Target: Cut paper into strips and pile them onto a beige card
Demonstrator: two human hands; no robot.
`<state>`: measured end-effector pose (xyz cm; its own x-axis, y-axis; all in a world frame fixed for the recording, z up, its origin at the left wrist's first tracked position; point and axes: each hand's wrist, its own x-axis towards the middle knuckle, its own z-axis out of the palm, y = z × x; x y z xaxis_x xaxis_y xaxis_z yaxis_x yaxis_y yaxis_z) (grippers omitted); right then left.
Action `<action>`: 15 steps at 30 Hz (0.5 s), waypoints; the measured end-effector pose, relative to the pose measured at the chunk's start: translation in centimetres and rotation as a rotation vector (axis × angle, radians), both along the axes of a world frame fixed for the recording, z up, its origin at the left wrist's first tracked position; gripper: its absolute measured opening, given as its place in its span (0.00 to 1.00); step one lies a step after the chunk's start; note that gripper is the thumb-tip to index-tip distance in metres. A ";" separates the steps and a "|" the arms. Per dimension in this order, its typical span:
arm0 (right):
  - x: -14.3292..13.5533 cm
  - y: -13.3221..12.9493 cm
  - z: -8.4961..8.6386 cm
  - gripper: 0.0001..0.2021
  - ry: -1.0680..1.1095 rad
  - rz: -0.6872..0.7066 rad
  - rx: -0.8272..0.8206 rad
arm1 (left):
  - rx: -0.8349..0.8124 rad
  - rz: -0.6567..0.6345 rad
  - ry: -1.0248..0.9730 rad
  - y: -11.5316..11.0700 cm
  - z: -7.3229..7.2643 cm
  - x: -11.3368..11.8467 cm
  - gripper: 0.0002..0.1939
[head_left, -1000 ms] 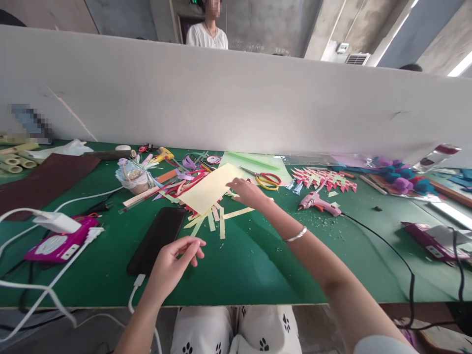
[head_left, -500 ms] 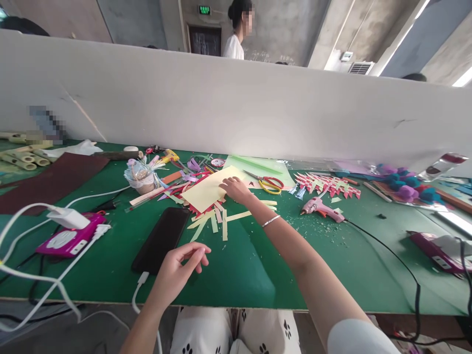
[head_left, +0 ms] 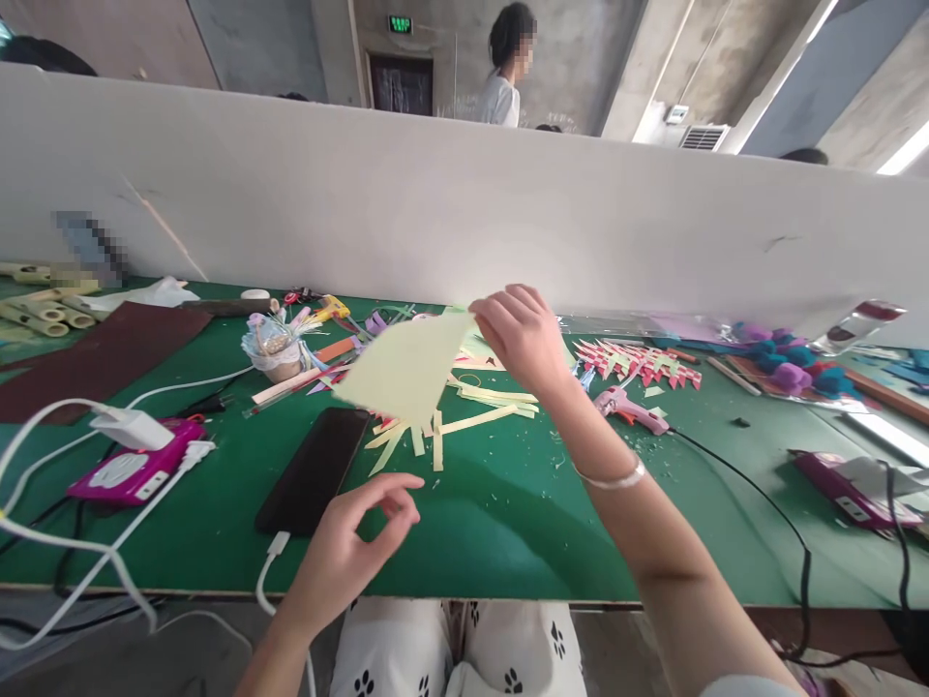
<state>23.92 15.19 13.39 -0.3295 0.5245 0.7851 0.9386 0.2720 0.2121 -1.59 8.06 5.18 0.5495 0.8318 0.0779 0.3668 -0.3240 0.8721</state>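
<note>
My right hand [head_left: 524, 334] pinches a corner of a pale yellow sheet of paper [head_left: 410, 368], which hangs above the table. The sheet is slightly blurred and covers part of the coloured scraps behind it. My left hand [head_left: 367, 528] is held over the front of the table beside a black phone [head_left: 315, 469], its fingers apart and curved with nothing between them. Yellow paper strips [head_left: 479, 422] lie below the sheet. The scissors are mostly hidden behind my right hand and the sheet.
A pink glue gun [head_left: 630, 409] with a black cord lies right of my forearm, near red-and-white pointed paper pieces [head_left: 643, 363]. Purple power strips sit at left [head_left: 137, 465] and right [head_left: 853, 489]. A small wrapped pot [head_left: 280, 350] stands behind the phone.
My right hand has risen and moved right, lifting the yellow sheet off the scraps. The thumb and forefinger of my left hand have spread a little. The person behind the partition has moved right.
</note>
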 end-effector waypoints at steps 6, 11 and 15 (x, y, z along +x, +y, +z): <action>-1.0 -11.7 -3.6 0.06 -0.239 -0.061 0.146 | 0.069 -0.584 0.148 -3.6 2.4 1.7 0.14; -1.0 -14.7 -11.5 0.06 -0.276 -0.097 -0.248 | 0.366 -0.596 0.163 -5.2 1.4 4.5 0.08; -1.0 -15.5 -14.1 0.05 -0.203 -0.005 -0.423 | 0.680 -0.327 0.347 -4.4 -1.5 6.1 0.17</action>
<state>22.91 -0.33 -0.71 -0.4512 0.7863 0.4221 0.8910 0.3698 0.2633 4.50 3.70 3.68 0.8408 0.4585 0.2878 0.3744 -0.8765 0.3025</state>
